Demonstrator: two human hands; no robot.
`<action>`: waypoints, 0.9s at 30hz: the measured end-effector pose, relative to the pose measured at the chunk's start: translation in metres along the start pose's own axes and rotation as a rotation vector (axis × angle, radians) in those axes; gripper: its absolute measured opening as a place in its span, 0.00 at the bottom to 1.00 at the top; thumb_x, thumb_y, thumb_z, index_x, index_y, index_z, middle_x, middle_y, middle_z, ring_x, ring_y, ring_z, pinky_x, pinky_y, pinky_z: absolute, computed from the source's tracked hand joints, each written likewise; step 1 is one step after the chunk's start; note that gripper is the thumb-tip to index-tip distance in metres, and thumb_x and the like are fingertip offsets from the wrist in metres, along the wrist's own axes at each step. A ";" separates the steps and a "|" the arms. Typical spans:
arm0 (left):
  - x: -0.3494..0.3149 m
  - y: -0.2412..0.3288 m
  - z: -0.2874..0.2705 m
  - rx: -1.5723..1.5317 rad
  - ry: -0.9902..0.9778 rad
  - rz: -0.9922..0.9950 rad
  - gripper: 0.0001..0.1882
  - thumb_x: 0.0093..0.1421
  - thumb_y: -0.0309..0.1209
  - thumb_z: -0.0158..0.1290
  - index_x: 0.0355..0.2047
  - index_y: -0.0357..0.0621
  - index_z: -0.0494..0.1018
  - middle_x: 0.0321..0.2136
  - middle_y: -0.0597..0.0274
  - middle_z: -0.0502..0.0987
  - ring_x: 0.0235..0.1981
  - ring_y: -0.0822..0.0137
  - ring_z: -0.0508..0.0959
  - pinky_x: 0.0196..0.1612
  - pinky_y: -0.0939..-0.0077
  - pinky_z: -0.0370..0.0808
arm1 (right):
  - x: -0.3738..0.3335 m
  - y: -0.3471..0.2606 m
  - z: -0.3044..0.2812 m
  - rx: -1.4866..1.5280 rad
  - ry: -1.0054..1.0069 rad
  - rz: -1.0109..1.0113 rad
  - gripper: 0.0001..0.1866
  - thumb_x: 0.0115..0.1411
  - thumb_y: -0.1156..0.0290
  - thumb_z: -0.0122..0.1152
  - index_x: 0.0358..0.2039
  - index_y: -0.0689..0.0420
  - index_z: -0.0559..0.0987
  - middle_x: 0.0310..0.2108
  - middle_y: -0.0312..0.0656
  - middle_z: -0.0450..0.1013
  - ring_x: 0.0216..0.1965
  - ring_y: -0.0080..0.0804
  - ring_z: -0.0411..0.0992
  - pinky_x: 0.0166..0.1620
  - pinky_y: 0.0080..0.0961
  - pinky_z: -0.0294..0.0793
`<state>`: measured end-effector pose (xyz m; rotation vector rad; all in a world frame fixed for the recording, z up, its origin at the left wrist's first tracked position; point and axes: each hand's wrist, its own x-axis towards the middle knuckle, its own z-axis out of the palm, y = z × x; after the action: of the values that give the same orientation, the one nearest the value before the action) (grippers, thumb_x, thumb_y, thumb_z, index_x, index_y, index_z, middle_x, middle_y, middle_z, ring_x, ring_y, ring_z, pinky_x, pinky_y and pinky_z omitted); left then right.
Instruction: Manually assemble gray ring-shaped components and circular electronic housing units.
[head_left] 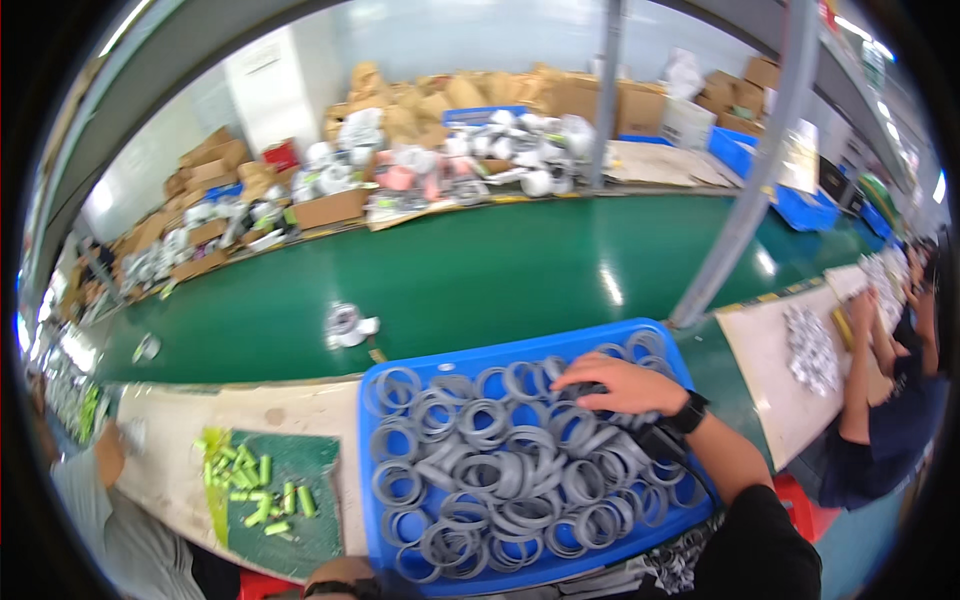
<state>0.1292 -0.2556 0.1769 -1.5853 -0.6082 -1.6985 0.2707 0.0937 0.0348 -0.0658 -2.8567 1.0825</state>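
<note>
Over the right side of a blue tray (pixel 374 540) reaches my right hand (pixel 625 386), with a black watch on its wrist. Its fingers are stretched out and a little apart, the tips touching the grey rings (pixel 483 422) heaped in the tray. I cannot make out any ring lifted by it. The rings are thin, round bands that lie flat, tilted or overlapping. At the lower edge, beside the tray's near left corner, a small part of my left hand (pixel 338 572) shows above a dark wristband; its fingers are hidden.
Left of the tray, yellow-green cylindrical pieces (pixel 258 492) lie on a green mat (pixel 318 535). Beyond runs a green conveyor belt (pixel 450 270) carrying a white-grey part (pixel 347 326). A slanted metal post (pixel 745 215) rises behind the tray. People work at left and right.
</note>
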 end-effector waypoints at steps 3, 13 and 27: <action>-0.009 -0.024 0.009 0.117 0.178 0.044 0.35 0.65 0.44 0.45 0.68 0.59 0.44 0.57 0.51 0.64 0.49 0.49 0.72 0.49 0.56 0.67 | -0.012 -0.001 -0.008 -0.010 -0.001 0.031 0.21 0.56 0.69 0.58 0.51 0.55 0.74 0.47 0.42 0.72 0.51 0.42 0.67 0.58 0.36 0.60; -0.013 -0.044 0.003 0.430 -0.343 -0.150 0.30 0.61 0.48 0.51 0.59 0.57 0.55 0.43 0.51 0.66 0.28 0.53 0.77 0.27 0.66 0.69 | -0.013 -0.018 -0.008 0.078 0.067 0.176 0.20 0.49 0.73 0.59 0.46 0.56 0.77 0.43 0.44 0.72 0.50 0.42 0.65 0.56 0.34 0.62; 0.000 -0.005 0.002 0.122 -0.275 -0.135 0.27 0.69 0.32 0.36 0.67 0.69 0.50 0.38 0.63 0.68 0.21 0.64 0.75 0.29 0.69 0.66 | -0.001 -0.017 -0.002 0.109 0.078 0.126 0.20 0.46 0.76 0.57 0.43 0.60 0.76 0.41 0.45 0.73 0.48 0.43 0.67 0.55 0.34 0.63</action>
<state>0.1268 -0.2516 0.1782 -1.7353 -0.9569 -1.5165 0.2717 0.0825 0.0475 -0.2774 -2.7516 1.2275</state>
